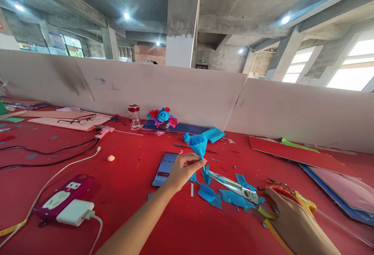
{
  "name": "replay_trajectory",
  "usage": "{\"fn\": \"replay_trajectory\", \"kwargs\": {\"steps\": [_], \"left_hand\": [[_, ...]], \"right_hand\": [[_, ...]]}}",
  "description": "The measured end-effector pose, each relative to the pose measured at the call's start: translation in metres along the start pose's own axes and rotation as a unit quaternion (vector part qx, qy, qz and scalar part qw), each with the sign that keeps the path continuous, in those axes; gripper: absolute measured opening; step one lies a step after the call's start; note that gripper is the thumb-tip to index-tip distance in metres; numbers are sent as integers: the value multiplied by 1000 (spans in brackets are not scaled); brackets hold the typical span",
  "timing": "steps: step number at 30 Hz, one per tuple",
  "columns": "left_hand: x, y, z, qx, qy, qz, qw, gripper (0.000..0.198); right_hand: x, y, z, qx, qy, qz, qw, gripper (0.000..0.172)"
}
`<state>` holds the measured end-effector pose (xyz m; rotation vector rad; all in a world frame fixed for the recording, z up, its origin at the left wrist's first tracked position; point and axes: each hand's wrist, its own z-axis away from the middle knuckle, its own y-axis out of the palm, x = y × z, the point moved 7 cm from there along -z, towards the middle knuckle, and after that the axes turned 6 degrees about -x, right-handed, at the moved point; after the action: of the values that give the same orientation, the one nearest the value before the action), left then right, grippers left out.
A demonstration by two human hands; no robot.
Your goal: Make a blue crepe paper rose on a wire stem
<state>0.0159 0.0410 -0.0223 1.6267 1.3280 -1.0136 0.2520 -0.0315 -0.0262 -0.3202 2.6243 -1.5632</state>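
My left hand (187,169) pinches the base of a blue crepe-paper flower (198,144) upright between thumb and fingers. Its layered petals flare out at the top. On the right, my right hand (292,212) is closed around the handles of yellow-handled scissors (236,186). The blade tips point left, close to the blue paper strip below the flower; whether they touch it I cannot tell. Beside and partly behind my right hand lies a red and yellow tool (304,198), its kind unclear. Blue paper scraps (209,194) lie beneath the blades.
A phone (163,171) showing a timer lies left of the flower. Behind stand a paper bouquet (163,117) and a glass bottle (134,117). Left are a purple power strip (64,194), cables, a pink glue gun (104,131) and glasses (77,119). Coloured sheets (304,155) lie right.
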Motion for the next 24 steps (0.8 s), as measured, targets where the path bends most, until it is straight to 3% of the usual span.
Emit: {"fn": "replay_trajectory", "kwargs": {"steps": [14, 24], "left_hand": [[-9, 4, 5, 13, 104, -128, 986, 25], [-12, 4, 5, 13, 123, -140, 982, 26]], "right_hand": [[2, 2, -2, 39, 37, 27, 998, 13], [-5, 13, 1, 42, 37, 12, 998, 12]]}}
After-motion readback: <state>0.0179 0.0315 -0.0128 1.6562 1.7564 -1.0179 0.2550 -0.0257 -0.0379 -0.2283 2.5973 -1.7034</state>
